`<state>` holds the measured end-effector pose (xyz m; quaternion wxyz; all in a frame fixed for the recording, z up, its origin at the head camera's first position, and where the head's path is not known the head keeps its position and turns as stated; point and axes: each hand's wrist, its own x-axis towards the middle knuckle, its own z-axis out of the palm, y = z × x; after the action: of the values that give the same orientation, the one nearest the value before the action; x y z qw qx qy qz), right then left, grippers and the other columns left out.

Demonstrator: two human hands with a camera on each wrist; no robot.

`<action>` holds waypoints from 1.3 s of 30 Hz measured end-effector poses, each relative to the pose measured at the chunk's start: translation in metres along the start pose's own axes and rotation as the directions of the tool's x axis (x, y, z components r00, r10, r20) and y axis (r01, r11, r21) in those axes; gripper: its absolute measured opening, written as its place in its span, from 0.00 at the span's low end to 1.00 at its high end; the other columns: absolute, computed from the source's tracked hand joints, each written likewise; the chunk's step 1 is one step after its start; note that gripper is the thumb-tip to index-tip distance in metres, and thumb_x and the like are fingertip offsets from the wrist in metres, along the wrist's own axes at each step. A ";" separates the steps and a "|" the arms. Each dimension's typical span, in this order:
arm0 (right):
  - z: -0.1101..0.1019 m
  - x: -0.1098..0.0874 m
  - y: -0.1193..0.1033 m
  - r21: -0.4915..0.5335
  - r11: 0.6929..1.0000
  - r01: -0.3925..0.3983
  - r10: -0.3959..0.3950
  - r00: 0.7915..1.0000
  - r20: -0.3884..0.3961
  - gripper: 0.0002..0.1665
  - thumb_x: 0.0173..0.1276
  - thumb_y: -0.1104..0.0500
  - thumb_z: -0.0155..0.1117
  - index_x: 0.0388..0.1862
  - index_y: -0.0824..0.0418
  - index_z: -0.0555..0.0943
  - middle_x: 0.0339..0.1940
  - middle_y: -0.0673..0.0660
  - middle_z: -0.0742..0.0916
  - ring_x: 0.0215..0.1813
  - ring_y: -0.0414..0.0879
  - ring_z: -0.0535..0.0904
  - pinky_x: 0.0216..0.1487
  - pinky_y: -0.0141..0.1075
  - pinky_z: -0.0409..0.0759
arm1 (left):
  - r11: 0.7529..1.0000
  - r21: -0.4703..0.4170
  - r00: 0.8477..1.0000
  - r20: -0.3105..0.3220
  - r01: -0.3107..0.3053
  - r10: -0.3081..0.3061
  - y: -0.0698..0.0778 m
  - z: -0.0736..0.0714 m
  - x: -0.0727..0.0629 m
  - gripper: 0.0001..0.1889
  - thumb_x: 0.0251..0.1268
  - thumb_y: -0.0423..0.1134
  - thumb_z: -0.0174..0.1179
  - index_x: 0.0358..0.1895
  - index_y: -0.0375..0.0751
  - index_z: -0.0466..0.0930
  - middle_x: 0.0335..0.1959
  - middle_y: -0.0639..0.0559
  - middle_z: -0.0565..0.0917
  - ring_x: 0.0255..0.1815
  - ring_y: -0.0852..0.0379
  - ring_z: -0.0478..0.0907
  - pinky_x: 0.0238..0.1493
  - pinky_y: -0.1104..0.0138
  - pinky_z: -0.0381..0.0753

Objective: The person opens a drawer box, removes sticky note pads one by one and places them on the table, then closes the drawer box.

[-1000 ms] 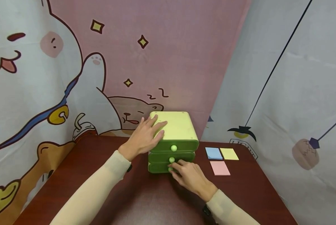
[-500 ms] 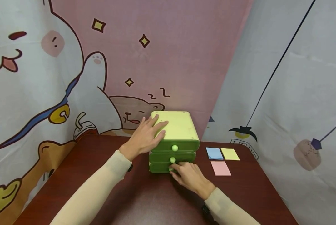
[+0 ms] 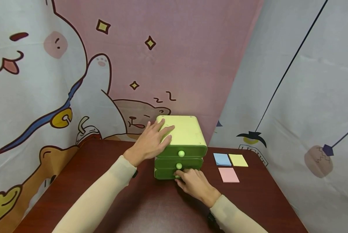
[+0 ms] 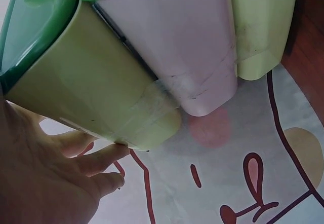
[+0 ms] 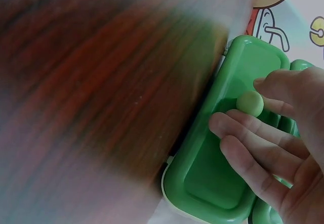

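A small desktop drawer cabinet [image 3: 184, 129] with a pale yellow top and three stacked green drawers stands on the table; all three drawers look closed. My left hand [image 3: 149, 140] rests on the top's left edge, fingers spread; the left wrist view shows its fingertips against the yellow shell. Low at the front, my right hand [image 3: 195, 184] has thumb and fingers around the round light-green knob [image 5: 250, 103] of the bottom drawer [image 5: 212, 183]. The upper knobs, on the top drawer [image 3: 191, 151] and the middle drawer [image 3: 191, 163], are untouched.
Right of the cabinet lie three sticky-note pads: a blue pad [image 3: 222, 159], a yellow pad [image 3: 238, 160] and a pink pad [image 3: 228, 174]. The dark red-brown table [image 3: 150, 207] ends at a printed cloth backdrop [image 3: 191, 64] behind and at the sides.
My right hand and wrist have shifted slightly left and lower at the bottom drawer's knob. The left hand keeps its place on the cabinet, and the drawers look the same.
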<state>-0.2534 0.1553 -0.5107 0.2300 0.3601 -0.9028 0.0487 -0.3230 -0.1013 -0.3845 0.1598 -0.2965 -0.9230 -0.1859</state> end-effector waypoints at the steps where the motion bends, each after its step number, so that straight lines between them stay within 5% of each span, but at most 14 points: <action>1: 0.000 0.000 0.000 0.001 1.000 0.000 0.000 1.000 0.001 0.10 0.75 0.53 0.87 0.48 0.48 0.92 0.31 0.45 0.92 0.27 0.43 0.89 0.19 0.34 0.76 | 1.000 0.003 1.000 0.000 -0.002 0.002 0.000 0.000 0.000 0.33 0.96 0.62 0.40 0.91 0.59 0.73 0.95 0.33 0.64 0.94 0.24 0.63 0.96 0.27 0.52; 39: 0.002 0.000 0.000 -0.022 1.000 -0.011 0.012 0.999 0.034 0.15 0.70 0.56 0.90 0.47 0.47 0.89 0.33 0.44 0.92 0.29 0.46 0.91 0.20 0.34 0.76 | 0.999 0.012 0.997 0.064 0.032 -0.032 0.001 -0.002 -0.001 0.35 0.96 0.67 0.35 0.95 0.64 0.65 0.99 0.39 0.57 0.99 0.28 0.54 0.97 0.26 0.41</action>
<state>-0.2542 0.1549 -0.5122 0.2182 0.3532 -0.9091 0.0339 -0.3212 -0.1023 -0.3832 0.1286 -0.2867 -0.9333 -0.1738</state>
